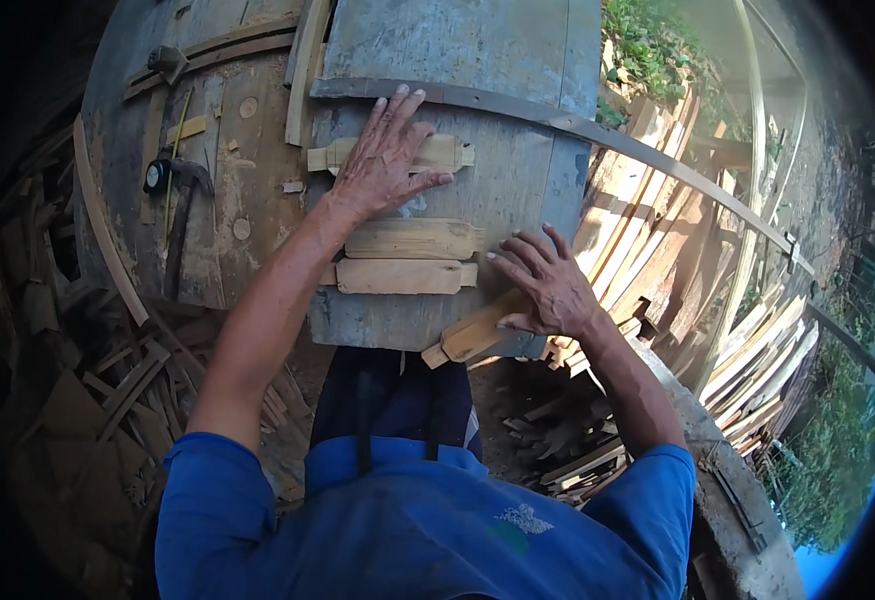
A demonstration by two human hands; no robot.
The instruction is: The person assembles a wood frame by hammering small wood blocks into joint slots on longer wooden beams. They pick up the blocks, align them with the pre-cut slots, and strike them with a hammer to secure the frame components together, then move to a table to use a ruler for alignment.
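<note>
Right hand (550, 285) grips the nearest wooden piece (470, 332), angled at the grey board (458, 190) front edge. Two more shaped pieces (410, 258) lie flat mid-board. Left hand (383, 160), fingers spread, presses the farthest piece (444, 153).

4 pale wooden blocks w/ notched, narrowed ends, all on a grey weathered desk (518, 190). Top block (448, 153) lies flat, crosswise, partly under the left hand (383, 160), palm down on it. Two middle blocks (413, 240) (403, 277) lie parallel, touching, one above the other. Fourth block (473, 332) tilted diagonally at the desk's near edge, overhanging, w/ right hand (548, 285) fingers on its upper end.
</note>
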